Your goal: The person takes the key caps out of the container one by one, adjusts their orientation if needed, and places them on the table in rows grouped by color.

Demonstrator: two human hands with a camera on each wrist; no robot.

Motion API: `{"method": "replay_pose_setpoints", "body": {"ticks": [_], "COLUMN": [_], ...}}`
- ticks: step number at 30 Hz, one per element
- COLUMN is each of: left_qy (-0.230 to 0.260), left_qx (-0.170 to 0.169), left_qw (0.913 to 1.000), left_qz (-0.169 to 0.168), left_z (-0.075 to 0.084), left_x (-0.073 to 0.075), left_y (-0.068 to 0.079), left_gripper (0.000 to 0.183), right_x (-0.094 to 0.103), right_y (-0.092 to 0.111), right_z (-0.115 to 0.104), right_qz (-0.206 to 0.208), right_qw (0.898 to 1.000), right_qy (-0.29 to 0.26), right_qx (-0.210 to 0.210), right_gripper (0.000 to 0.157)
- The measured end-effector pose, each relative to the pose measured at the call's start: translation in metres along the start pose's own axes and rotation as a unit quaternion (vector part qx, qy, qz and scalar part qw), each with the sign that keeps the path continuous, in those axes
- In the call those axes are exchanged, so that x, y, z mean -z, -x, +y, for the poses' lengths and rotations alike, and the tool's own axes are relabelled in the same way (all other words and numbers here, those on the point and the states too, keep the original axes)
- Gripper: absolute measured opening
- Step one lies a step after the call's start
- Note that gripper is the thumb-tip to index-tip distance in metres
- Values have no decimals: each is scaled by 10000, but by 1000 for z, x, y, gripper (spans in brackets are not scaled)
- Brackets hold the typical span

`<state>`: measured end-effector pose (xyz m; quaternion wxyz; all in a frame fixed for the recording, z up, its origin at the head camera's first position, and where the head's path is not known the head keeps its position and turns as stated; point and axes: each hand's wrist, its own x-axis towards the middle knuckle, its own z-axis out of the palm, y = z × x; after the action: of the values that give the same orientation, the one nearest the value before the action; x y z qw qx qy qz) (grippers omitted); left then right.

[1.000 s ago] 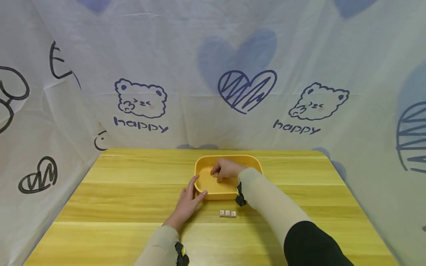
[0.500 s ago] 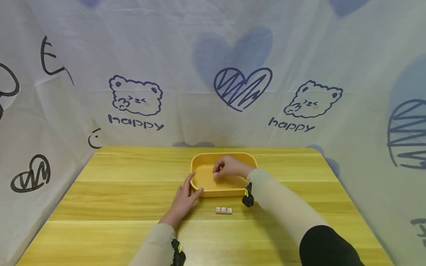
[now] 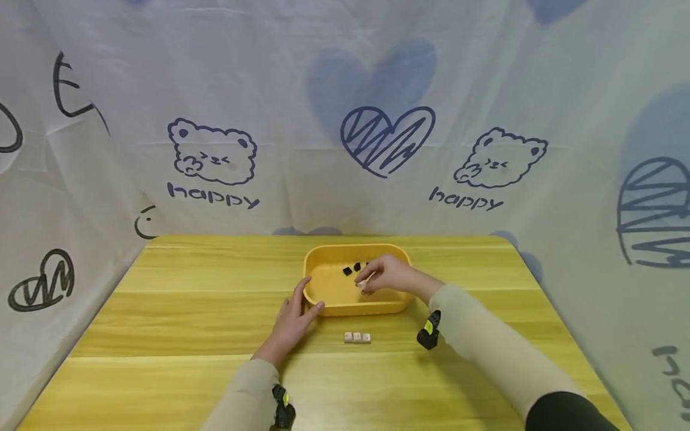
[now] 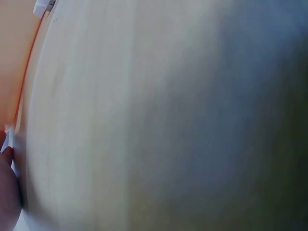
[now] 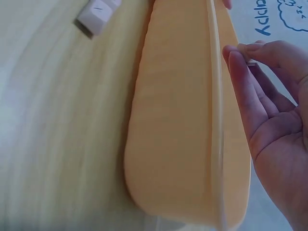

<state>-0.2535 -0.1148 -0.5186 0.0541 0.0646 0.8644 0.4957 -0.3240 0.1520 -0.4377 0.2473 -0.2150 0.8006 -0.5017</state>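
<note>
In the head view a yellow tray (image 3: 336, 310) stands on the table, with several small black keycaps (image 3: 347, 271) inside near its back. Above the tray floor my right hand (image 3: 396, 276) pinches a whitish keycap (image 3: 362, 285) between thumb and fingertips; the fingers hide most of it. The right wrist view shows the same pinch past the tray's front wall (image 5: 175, 106). My left hand (image 3: 291, 323) touches the tray's front left corner, thumb at the front and fingers along the left side. A short row of white keycaps (image 3: 357, 337) lies on the table before the tray.
The wooden table (image 3: 188, 323) runs back to a white cloth (image 3: 302, 179) printed with hearts and bears. More cloth hangs at both sides. A black device sits on each wrist.
My right hand has drawn to the right and slightly toward me inside the tray, still pinching the keycap. The black keycaps have come into sight. The left hand keeps its place on the tray.
</note>
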Motion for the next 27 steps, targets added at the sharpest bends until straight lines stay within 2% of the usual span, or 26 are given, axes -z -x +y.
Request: {"method": "replay_pose_setpoints", "body": {"ticks": [7, 18, 24, 27], "left_qy": [-10, 6, -2, -16], "left_qx": [9, -9, 11, 12], "left_qw": [10000, 10000, 10000, 10000], "left_qz": [19, -12, -26, -29], "left_z": [1, 1, 1, 2], "left_x": [1, -1, -1, -1], "left_y": [0, 0, -1, 0], "left_gripper": [71, 71, 72, 73], "right_x": [7, -5, -16, -23], "right_y": [26, 59, 76, 83], "right_z": [3, 13, 11, 14], "right_qz": [-111, 361, 340, 229], "right_qw": [9992, 9968, 9985, 9987], "right_qy": [257, 446, 248, 354], "right_qx": [287, 562, 357, 302], "right_gripper": [24, 19, 28, 28]}}
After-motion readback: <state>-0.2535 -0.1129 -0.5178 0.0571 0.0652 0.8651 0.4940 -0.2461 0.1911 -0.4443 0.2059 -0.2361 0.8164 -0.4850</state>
